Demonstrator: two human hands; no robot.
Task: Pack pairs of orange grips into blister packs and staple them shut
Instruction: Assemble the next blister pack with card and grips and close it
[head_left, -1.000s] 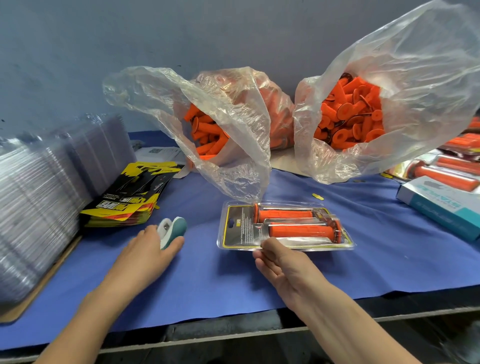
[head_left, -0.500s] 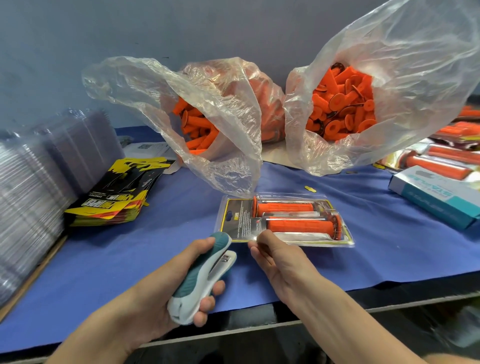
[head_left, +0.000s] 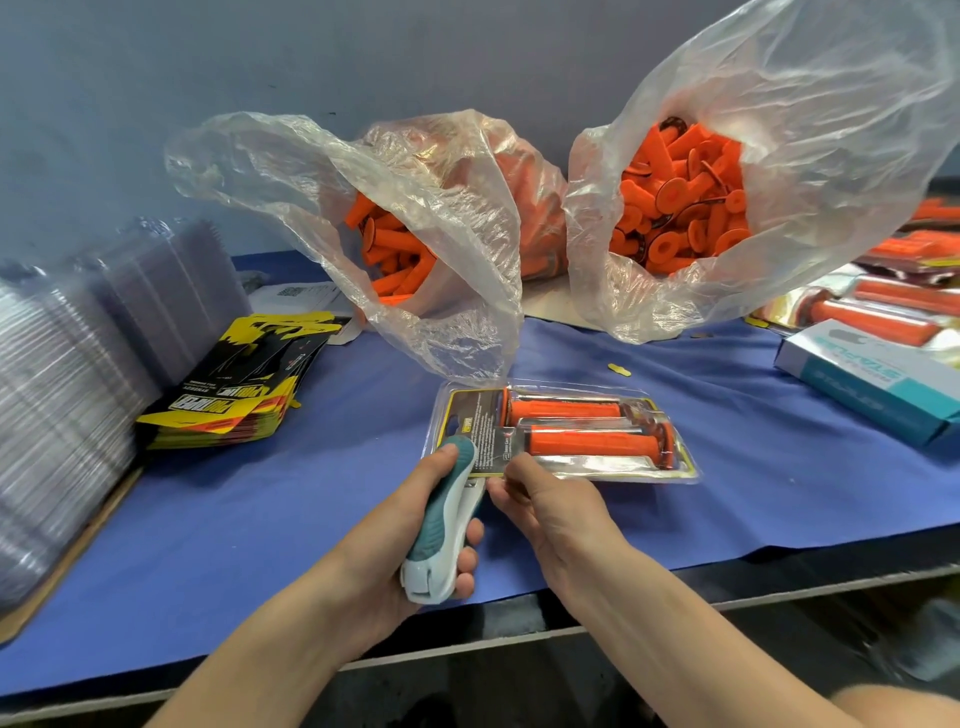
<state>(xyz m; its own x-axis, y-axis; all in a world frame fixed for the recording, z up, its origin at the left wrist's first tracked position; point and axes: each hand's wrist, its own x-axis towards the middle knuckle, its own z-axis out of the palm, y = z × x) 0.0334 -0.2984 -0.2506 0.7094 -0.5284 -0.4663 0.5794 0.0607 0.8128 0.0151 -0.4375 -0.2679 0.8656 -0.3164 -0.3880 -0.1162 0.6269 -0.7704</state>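
Table cover (head_left: 727, 499): blue sheet over the whole work surface, its front edge at the table's near rim.
Right bag (head_left: 810, 135): large clear plastic bag at the rear right, mouth open toward the camera, filled with loose orange grips.
Left bag (head_left: 426, 244): clear plastic bag at rear centre, also holding loose orange grips; its lower fold hangs just behind the blister pack.
Clear shells (head_left: 62, 415): tall stacks of empty transparent shells along the left edge, blurred.
Printed cards (head_left: 234, 400): fanned pile of yellow-and-black cards, just right of the shells.
Box (head_left: 872, 379): white and teal carton at the right edge, lying flat.
Filled packs (head_left: 883, 306): packed orange grips behind the box, partly hidden.
Blister pack (head_left: 597, 463): flat on the cover at centre front, long side left to right, printed card inside.
Left hand (head_left: 387, 540): fingers curled round the stapler, thumb laid along its top.
Right hand (head_left: 558, 512): pinches the pack's near edge by its left corner, thumb and fingers pressed together.
Stapler (head_left: 445, 519): teal and white, nose at the pack's near left corner, beside the right hand's fingertips.
Pair of grips (head_left: 592, 445): two orange grips side by side inside the pack.
Yellow scrap (head_left: 619, 370): small piece on the cover behind the pack.
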